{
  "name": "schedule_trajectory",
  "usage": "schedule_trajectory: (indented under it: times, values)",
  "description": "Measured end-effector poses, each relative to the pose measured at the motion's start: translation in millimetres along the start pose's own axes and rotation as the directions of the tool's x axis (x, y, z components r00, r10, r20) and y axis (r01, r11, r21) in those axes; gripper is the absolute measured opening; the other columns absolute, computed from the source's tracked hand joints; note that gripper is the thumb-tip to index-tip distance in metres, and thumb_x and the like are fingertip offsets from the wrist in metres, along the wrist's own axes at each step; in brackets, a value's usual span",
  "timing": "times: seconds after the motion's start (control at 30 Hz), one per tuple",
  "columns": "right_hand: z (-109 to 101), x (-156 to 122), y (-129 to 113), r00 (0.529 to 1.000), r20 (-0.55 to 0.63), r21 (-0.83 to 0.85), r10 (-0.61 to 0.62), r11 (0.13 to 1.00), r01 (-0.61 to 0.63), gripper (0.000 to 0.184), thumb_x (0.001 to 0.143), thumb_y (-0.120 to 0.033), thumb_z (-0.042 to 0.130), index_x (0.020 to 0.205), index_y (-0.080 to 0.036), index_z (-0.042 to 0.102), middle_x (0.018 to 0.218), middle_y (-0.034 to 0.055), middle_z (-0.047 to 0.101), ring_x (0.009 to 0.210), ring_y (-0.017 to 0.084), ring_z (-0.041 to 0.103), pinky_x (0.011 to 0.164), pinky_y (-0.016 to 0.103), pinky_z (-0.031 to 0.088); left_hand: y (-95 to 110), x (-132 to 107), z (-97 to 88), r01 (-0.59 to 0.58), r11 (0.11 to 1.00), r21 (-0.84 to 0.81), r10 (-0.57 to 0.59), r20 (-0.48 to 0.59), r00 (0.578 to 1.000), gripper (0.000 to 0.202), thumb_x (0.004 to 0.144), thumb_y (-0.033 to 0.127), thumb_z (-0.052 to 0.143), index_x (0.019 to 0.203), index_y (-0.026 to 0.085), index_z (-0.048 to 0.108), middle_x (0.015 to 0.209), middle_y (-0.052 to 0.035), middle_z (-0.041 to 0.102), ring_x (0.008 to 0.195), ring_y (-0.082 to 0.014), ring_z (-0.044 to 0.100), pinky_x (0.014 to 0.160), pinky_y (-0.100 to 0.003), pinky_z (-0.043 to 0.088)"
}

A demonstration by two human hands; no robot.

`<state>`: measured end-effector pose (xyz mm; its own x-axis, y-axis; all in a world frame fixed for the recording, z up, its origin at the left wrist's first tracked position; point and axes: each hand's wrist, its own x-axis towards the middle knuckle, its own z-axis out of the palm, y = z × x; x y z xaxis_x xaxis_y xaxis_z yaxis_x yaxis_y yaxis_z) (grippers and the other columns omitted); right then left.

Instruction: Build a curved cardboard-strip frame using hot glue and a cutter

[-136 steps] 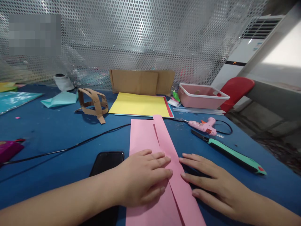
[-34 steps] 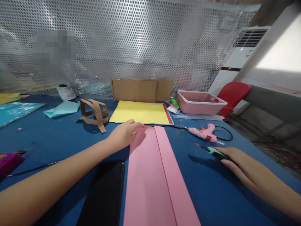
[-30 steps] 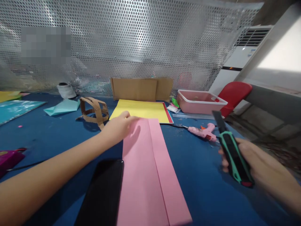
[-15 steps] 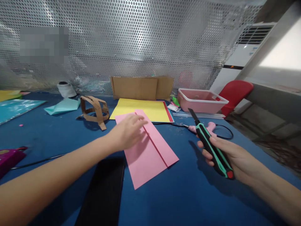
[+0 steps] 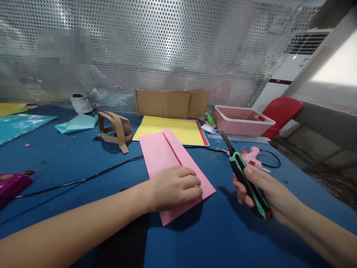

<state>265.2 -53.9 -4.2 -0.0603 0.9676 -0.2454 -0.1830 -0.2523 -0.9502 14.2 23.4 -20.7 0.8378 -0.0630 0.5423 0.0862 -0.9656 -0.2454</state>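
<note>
A sheet of pink paper (image 5: 156, 152) lies at a slant on the blue table, with a strip along its right side folded over. My left hand (image 5: 174, 188) rests palm down on its lower part, fingers curled together against the folded strip. The fingertips are partly hidden beneath the hand. Off to the right, my right hand (image 5: 259, 186) grips a black and green utility knife (image 5: 245, 178) above the table. Its dark blade (image 5: 225, 139) is out and points up and away from me, apart from the paper.
Behind the pink sheet lie yellow paper (image 5: 167, 128) and a cardboard piece (image 5: 164, 104). A cardboard strip frame (image 5: 115, 130) stands left. A pink glue gun (image 5: 252, 156) and a pink basket (image 5: 242, 121) are at right. A black cable (image 5: 103, 173) crosses the table; a dark flat object (image 5: 125, 242) lies nearest me.
My left hand has slid down the pink sheet toward me, from its upper part to its lower end, its fingers now more curled. The knife stays in my right hand, shifted slightly.
</note>
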Motion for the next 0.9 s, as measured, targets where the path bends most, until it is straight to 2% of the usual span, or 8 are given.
schedule_trajectory:
  times: [0.1,0.2,0.27,0.37,0.6,0.67,0.8,0.9]
  values:
    - [6,6,-8,0.999,-0.051,0.015,0.013,1.000,-0.012,0.045,0.067,-0.058,0.076,0.079,-0.019,0.058,0.066,-0.0005,0.065,0.050,0.012,0.061,0.053,0.025,0.052,1,1,0.5,0.018,1.000,0.000,-0.018,0.001,1.000,0.019,0.094,0.016,0.049,0.088,0.015,0.068,0.092,-0.0026,0.074,0.088,-0.0193,0.067,0.075,-0.030,0.058]
    - [14,13,-16,0.999,0.007,-0.026,0.046,0.999,-0.045,0.046,0.063,-0.053,0.081,0.087,-0.018,0.062,0.082,0.0059,0.070,0.067,0.018,0.068,0.057,0.026,0.053,2,1,0.8,0.050,0.998,-0.024,-0.050,-0.002,0.999,0.019,0.091,0.013,0.050,0.085,0.013,0.068,0.089,-0.0036,0.074,0.084,-0.0192,0.067,0.074,-0.030,0.058]
    - [19,17,-16,0.996,0.063,-0.014,0.060,0.998,-0.059,0.042,0.066,-0.049,0.080,0.086,-0.018,0.060,0.078,0.0033,0.068,0.060,0.015,0.064,0.055,0.026,0.053,2,1,0.9,0.062,0.997,-0.041,-0.063,-0.008,0.998,0.019,0.090,0.013,0.049,0.083,0.013,0.067,0.087,-0.0042,0.073,0.082,-0.0190,0.066,0.074,-0.031,0.058]
    - [22,23,-7,0.996,0.080,0.044,0.042,0.998,-0.046,0.039,0.070,-0.049,0.077,0.081,-0.019,0.055,0.067,-0.0026,0.061,0.049,0.009,0.056,0.049,0.024,0.049,1,1,0.7,0.074,0.995,-0.061,-0.074,0.004,0.997,0.022,0.090,0.012,0.047,0.081,0.014,0.067,0.086,-0.0050,0.073,0.082,-0.0181,0.066,0.075,-0.030,0.057]
    - [23,18,14,0.988,0.150,0.002,0.033,0.999,-0.033,0.041,0.073,-0.053,0.073,0.080,-0.019,0.051,0.062,-0.0041,0.058,0.045,0.006,0.052,0.045,0.018,0.041,2,0,-0.8,0.074,0.994,-0.074,-0.070,0.054,0.996,0.026,0.093,0.013,0.042,0.081,0.016,0.065,0.082,-0.0069,0.071,0.085,-0.0173,0.065,0.078,-0.030,0.057]
    - [25,15,14,0.990,0.136,0.006,0.045,0.999,-0.046,0.043,0.074,-0.056,0.071,0.078,-0.019,0.050,0.059,-0.0047,0.058,0.042,0.006,0.050,0.044,0.018,0.040,2,0,-1.4,0.074,0.994,-0.078,-0.070,0.059,0.996,0.027,0.093,0.014,0.041,0.081,0.017,0.065,0.082,-0.0072,0.071,0.085,-0.0171,0.065,0.080,-0.030,0.057]
    - [28,14,9,0.997,0.033,0.054,0.071,0.996,-0.073,0.051,0.073,-0.067,0.065,0.069,-0.019,0.046,0.050,-0.0070,0.053,0.035,0.005,0.044,0.040,0.019,0.038,2,1,-2.2,0.073,0.994,-0.085,-0.069,0.051,0.996,0.026,0.093,0.014,0.042,0.081,0.017,0.065,0.082,-0.0072,0.071,0.085,-0.0174,0.065,0.080,-0.030,0.057]
    - [27,15,6,0.998,0.022,0.090,0.065,0.994,-0.067,0.057,0.071,-0.073,0.062,0.064,-0.019,0.045,0.043,-0.0076,0.048,0.029,0.005,0.040,0.039,0.019,0.036,1,1,-2.0,0.072,0.994,-0.083,-0.069,0.040,0.997,0.023,0.092,0.013,0.045,0.081,0.015,0.065,0.082,-0.0060,0.072,0.084,-0.0174,0.065,0.080,-0.030,0.057]
